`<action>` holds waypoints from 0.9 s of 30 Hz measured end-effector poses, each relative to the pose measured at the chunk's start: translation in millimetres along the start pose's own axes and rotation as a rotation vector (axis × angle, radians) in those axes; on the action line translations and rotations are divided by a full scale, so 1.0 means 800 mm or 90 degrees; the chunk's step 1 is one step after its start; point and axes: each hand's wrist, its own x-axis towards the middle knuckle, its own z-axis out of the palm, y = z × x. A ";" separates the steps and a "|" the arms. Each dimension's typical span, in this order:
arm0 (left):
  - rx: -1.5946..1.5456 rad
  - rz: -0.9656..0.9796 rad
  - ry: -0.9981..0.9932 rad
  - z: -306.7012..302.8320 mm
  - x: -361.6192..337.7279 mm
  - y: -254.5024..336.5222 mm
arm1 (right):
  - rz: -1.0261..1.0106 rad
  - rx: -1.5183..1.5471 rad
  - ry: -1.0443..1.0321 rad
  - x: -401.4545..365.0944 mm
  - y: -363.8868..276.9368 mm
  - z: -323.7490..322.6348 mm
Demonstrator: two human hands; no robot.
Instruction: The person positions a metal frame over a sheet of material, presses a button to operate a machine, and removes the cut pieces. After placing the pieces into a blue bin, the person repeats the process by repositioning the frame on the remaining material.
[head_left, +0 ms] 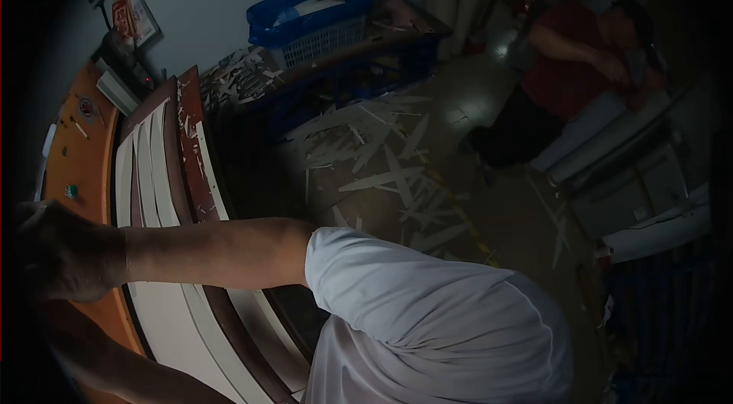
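Note:
My right hand (pixel 72 251) is at the far left edge, over the orange-brown table top (pixel 80 159). Its fingers look curled, but darkness hides what they hold. The right forearm comes in from a white sleeve and crosses above long pale strips (pixel 172 312) beside the table's edge. Below it, my left forearm (pixel 130 370) reaches toward the same dark corner, where the left hand cannot be made out. A small green object (pixel 71 191) lies on the table just above my right hand.
A blue-lined basket (pixel 317 41) stands on a bench beside heaped scraps (pixel 240 75). Pale offcuts (pixel 397 175) litter the floor. At the upper right, a person in a dark red top (pixel 569 60) bends over pale material. A reddish-brown board (pixel 197 144) lies beyond the strips.

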 end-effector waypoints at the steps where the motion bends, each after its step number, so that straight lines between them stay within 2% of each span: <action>1: -0.001 -0.003 0.004 0.000 -0.001 -0.003 | 0.056 0.013 -0.032 -0.001 -0.007 -0.007; 3: -0.007 -0.006 0.023 -0.001 -0.001 -0.005 | 0.141 0.016 -0.097 -0.001 -0.018 -0.020; 5: -0.011 -0.008 0.044 -0.007 0.002 -0.007 | 0.096 -0.028 -0.106 0.000 -0.006 -0.020; 6: -0.012 -0.009 0.055 -0.011 0.003 -0.008 | 0.024 -0.065 -0.078 0.002 0.011 -0.013; 8: -0.009 -0.009 0.077 -0.019 0.005 -0.010 | -0.032 -0.083 -0.046 0.004 0.022 -0.002; 13: -0.064 -0.006 0.119 -0.033 0.003 -0.003 | 0.110 -0.050 -0.017 0.013 -0.023 -0.007; 15: -0.184 -0.013 0.093 -0.029 0.000 0.038 | 0.165 -0.034 -0.010 0.011 -0.033 -0.008; 18: -0.142 0.036 0.095 -0.042 -0.023 0.065 | 0.210 0.085 -0.018 0.010 -0.032 -0.005; 20: -0.186 -0.017 0.167 -0.087 -0.064 0.063 | 0.148 0.052 -0.018 0.013 -0.021 0.001; 21: -0.217 -0.015 0.155 -0.111 -0.090 0.066 | 0.195 0.059 -0.041 0.014 -0.026 -0.006; 22: -0.238 -0.016 0.142 -0.139 -0.119 0.075 | 0.162 0.046 -0.007 0.019 -0.018 -0.006; 23: -0.220 -0.048 0.159 -0.155 -0.149 0.099 | 0.138 0.044 0.028 0.020 -0.004 -0.003; 24: -0.202 -0.080 0.175 -0.173 -0.181 0.122 | 0.092 0.017 0.004 0.019 0.020 -0.005; 26: -0.211 -0.146 0.194 -0.198 -0.221 0.165 | 0.127 0.040 0.030 0.022 -0.007 -0.011; 27: -0.175 -0.108 0.233 -0.204 -0.229 0.181 | 0.155 0.052 0.027 0.019 -0.009 -0.006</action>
